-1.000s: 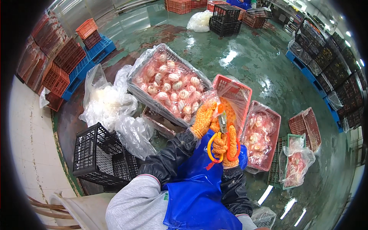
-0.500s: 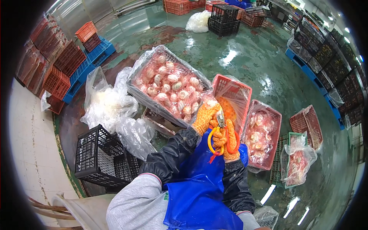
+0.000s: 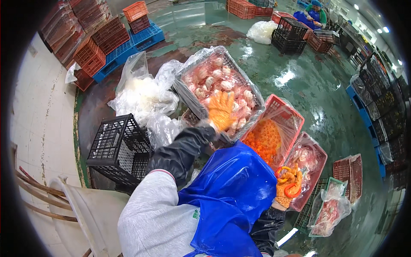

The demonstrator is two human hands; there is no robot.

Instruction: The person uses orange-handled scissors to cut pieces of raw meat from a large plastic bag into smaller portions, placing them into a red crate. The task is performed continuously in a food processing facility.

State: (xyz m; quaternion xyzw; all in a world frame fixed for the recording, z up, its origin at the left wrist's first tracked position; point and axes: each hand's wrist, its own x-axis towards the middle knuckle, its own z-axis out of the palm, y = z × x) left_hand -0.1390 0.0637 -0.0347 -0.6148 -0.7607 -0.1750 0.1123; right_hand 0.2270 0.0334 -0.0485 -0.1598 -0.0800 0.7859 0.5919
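My left hand [image 3: 221, 112], in an orange patterned glove, is spread over whitish and pinkish rounded pieces [image 3: 217, 73] in a plastic-lined grey crate [image 3: 253, 88]. It is slightly blurred, and nothing shows in its grip. Lower right, my right hand [image 3: 287, 180], gloved alike, is closed round scissors [image 3: 293, 191] with yellow and orange-red loop handles; their blades are mostly hidden. It hovers over a red crate [image 3: 320, 165] of similar pieces. Between the hands stands another red crate [image 3: 295, 122], plastic-lined, holding small orange balls [image 3: 262, 139].
A black crate [image 3: 115, 143] and crumpled clear plastic bags [image 3: 143, 96] lie to my left. Further right are a green-rimmed crate [image 3: 314, 216] and a dark red crate [image 3: 353, 175]. Stacked crates on blue pallets [image 3: 147, 34] line both sides. A person [image 3: 310, 16] works far off on the wet green floor.
My hands have parted: the left moved onto the pieces in the grey crate and spread its fingers, while the right carried the scissors right and down. The view has also shifted.
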